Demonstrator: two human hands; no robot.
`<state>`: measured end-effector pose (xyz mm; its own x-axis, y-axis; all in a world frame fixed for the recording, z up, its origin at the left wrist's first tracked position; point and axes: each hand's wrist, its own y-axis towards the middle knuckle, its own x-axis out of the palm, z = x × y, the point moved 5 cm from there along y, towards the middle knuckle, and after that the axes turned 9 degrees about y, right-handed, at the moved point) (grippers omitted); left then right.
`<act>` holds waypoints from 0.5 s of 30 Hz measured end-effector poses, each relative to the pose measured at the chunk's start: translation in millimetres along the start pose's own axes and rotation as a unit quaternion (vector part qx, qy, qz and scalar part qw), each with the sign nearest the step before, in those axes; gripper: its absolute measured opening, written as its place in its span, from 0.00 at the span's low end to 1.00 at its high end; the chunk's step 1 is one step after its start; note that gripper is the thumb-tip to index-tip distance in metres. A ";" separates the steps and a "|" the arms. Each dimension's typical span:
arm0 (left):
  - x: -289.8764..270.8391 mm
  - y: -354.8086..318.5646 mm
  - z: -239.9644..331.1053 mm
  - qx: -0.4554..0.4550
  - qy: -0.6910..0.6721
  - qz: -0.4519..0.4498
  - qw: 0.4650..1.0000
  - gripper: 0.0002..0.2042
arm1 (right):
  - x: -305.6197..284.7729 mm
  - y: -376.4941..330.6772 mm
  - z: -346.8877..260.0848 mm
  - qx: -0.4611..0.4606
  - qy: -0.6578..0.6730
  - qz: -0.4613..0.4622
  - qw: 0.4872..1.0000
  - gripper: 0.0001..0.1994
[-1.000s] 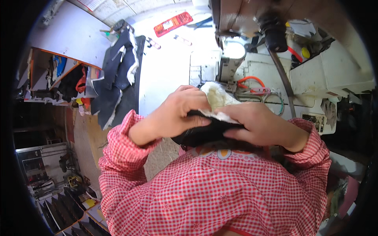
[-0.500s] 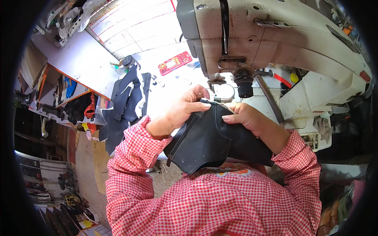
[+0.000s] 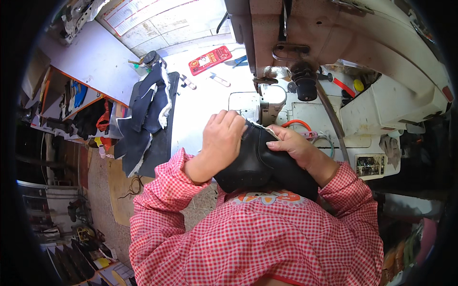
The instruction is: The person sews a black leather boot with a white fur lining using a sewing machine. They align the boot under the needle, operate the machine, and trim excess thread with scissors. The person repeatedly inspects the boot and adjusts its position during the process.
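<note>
So the right hand [image 3: 293, 148] had a proper pinch going: thumb flat on top, other fingers tucked behind. The left hand [image 3: 222, 140] was curled shut at the upper left corner, back of the hand up, and its thumb was out of sight, so no clue how hard it squeezed.

What they both had was a black, leather-looking panel with a curved seam [image 3: 248, 164], up in the air around the near edge of the white sewing table [image 3: 200, 105]. Neither hand was nearer, since both were touching it. The panel hung from the fingers back toward the red gingham smock [image 3: 257, 229], and its long way seemed to slant from the left fingertips to lower right, though the folds made that hard to judge. Its fluffy white raw edge [image 3: 260, 125] ran between the hands, facing away from the body.

Just past that edge stood the pale metal post [image 3: 272, 102] of the big off-white sewing machine [image 3: 305, 33]. Further out, black cut pieces with white fleecy edges [image 3: 148, 105] were heaped along the table's left edge, and a flat red packet [image 3: 210, 60] lay toward the far edge.
</note>
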<state>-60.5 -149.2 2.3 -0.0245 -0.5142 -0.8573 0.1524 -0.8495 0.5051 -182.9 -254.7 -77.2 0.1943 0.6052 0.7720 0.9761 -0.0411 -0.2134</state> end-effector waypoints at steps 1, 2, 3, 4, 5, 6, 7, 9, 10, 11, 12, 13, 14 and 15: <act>1.0 -2.6 -7.5 0.011 0.003 0.031 0.999 0.06 | -3.3 -1.1 3.7 0.015 -0.015 0.014 1.000 0.18; 3.8 -4.5 -15.3 0.018 0.010 0.045 0.999 0.06 | -5.5 -1.8 7.7 0.022 -0.020 0.016 0.999 0.18; 6.9 -4.7 -25.5 0.017 0.027 0.036 0.999 0.05 | -7.1 -2.9 11.7 0.026 -0.018 0.008 0.999 0.19; 1.1 -2.5 -41.0 -0.012 0.037 0.102 0.994 0.04 | -11.0 -3.9 16.9 0.037 -0.020 0.021 0.999 0.21; -2.3 1.6 -58.4 -0.045 0.061 0.123 0.989 0.03 | -13.9 -5.0 20.5 0.036 -0.007 0.020 0.999 0.21; -13.1 7.0 -79.6 -0.072 0.080 0.177 0.978 0.02 | -17.2 -6.3 24.7 0.040 0.007 0.022 0.999 0.21; -22.1 13.9 -99.9 -0.084 0.101 0.206 0.970 0.01 | -20.7 -8.1 28.5 0.048 0.022 0.028 0.998 0.21; -32.2 17.6 -158.7 -0.343 0.161 0.118 0.918 0.02 | -25.6 -11.1 31.5 0.047 0.017 0.033 0.998 0.21; -31.8 20.1 -166.0 -0.330 0.192 0.087 0.920 0.03 | -25.8 -11.8 31.6 0.047 0.020 0.030 0.998 0.21; -27.9 16.4 -176.1 -0.387 0.218 0.022 0.896 0.05 | -25.1 -12.1 30.4 0.048 0.022 0.030 0.998 0.20; -17.8 16.6 -170.7 -0.338 0.173 -0.003 0.925 0.10 | -22.5 -12.1 27.2 0.042 0.006 0.020 0.999 0.20; -4.4 18.4 -155.3 -0.219 0.128 -0.051 0.966 0.18 | -18.7 -11.9 23.6 0.039 -0.011 0.013 0.999 0.19; 14.0 14.8 -135.2 -0.150 -0.052 -0.091 0.983 0.23 | -15.0 -11.2 19.3 0.042 -0.033 0.014 0.998 0.18; 35.3 2.7 -114.2 -0.169 -0.235 -0.184 0.939 0.26 | -8.3 -10.2 12.8 0.032 -0.050 -0.008 0.998 0.17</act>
<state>51.9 -156.2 -38.0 -0.5579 -0.2568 -0.7892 0.3521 -0.9343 0.0551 -195.7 -249.2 -89.0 0.1646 0.6817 0.7128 0.9701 0.0189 -0.2420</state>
